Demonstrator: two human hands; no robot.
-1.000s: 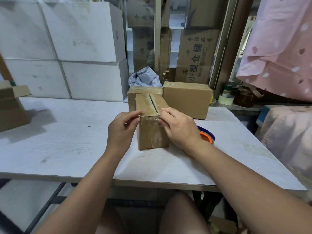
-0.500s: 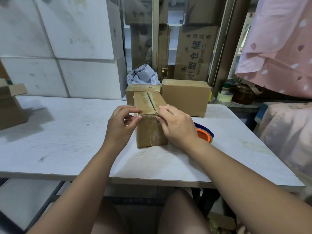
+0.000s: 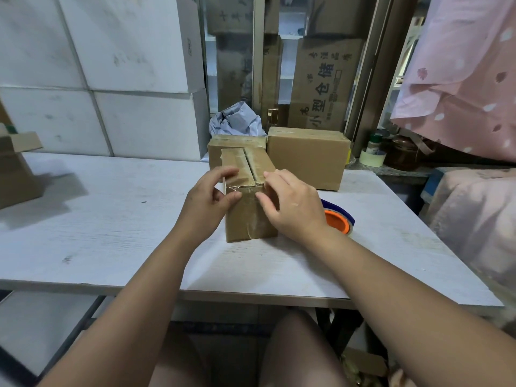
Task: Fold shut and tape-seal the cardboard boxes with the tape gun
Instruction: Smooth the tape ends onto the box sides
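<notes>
Presses lower than before, left hand [image 3: 206, 205] and right hand [image 3: 293, 208] on the near face of the box [image 3: 251, 222] on the table [image 3: 111, 233]. Holds fingers [image 3: 262, 197] loosely bent, gripping nothing, to flatten tape [image 3: 247, 190].

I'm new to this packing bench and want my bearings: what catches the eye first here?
A small cardboard box stands at the middle of the white table, with the left hand and the right hand pressing on its near top edge, where clear tape glistens. Just behind the right hand lies an orange-and-blue tape gun, partly hidden. A larger cardboard box sits farther back.
</notes>
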